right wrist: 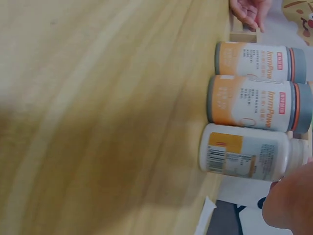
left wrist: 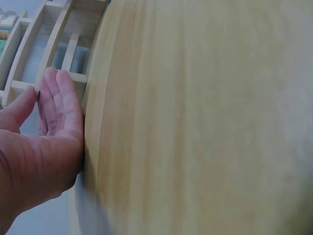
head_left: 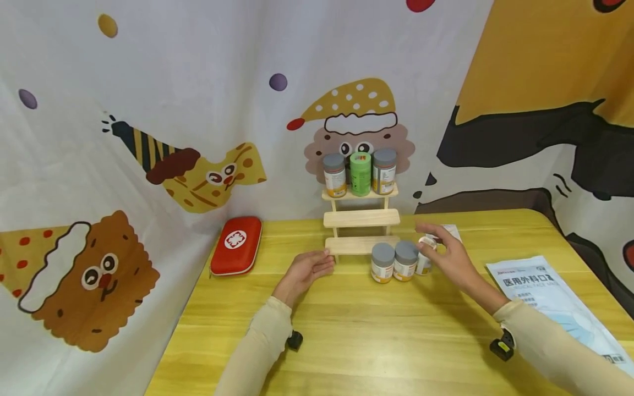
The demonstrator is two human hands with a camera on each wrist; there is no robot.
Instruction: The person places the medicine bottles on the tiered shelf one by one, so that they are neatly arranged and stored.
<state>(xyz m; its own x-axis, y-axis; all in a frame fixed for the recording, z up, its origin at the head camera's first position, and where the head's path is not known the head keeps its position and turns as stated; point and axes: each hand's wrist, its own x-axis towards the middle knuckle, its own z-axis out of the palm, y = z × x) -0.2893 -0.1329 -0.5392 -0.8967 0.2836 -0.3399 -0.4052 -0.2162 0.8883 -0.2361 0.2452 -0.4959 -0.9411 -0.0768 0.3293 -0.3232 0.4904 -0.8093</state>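
Note:
My left hand (head_left: 311, 268) has its fingertips at the left end of the lowest step of a small wooden three-step shelf (head_left: 361, 218); in the left wrist view the fingers are nearly straight. Around the top of a white bottle (right wrist: 242, 152), my right hand (head_left: 452, 258) is spread, thumb in front of the cap and forefinger stretched out behind it. Two grey-lidded jars, one in the middle (right wrist: 254, 103) and one farther left (head_left: 383, 263), stand upright beside that bottle. On the top step sit a green bottle (head_left: 360, 175) between two grey-lidded jars, left (head_left: 335, 177) and right (head_left: 384, 172).
A red zipped case (head_left: 236, 246) with a white emblem lies at the table's back left. On the right is a face mask packet (head_left: 555, 308). A white paper piece (head_left: 452, 232) lies behind the right hand. A printed cloth (head_left: 277, 33) hangs behind the table.

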